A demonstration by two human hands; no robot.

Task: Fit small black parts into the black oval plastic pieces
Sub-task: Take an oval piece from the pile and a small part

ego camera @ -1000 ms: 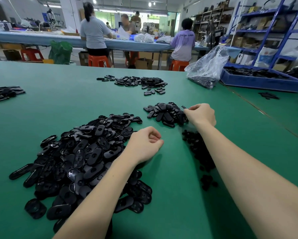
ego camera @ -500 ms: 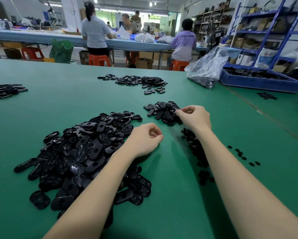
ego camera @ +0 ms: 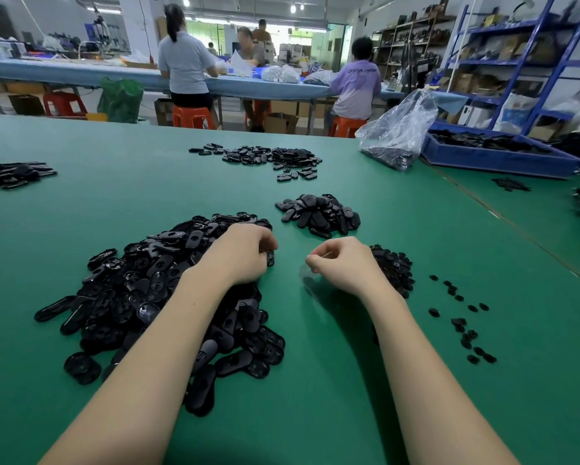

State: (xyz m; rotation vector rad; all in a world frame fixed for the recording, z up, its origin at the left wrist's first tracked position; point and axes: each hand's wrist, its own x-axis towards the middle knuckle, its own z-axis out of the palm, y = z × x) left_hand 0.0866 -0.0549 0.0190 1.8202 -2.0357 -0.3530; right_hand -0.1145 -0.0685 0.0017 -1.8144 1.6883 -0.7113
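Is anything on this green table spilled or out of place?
Mostly it looks orderly. The one odd bit: a loose trail of small black parts lies strewn across the green table, apart from the heap of small parts beside the right hand. Nothing looks damaged.

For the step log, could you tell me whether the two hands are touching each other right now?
Apart. The head view shows bare green table between the left hand and the right hand.
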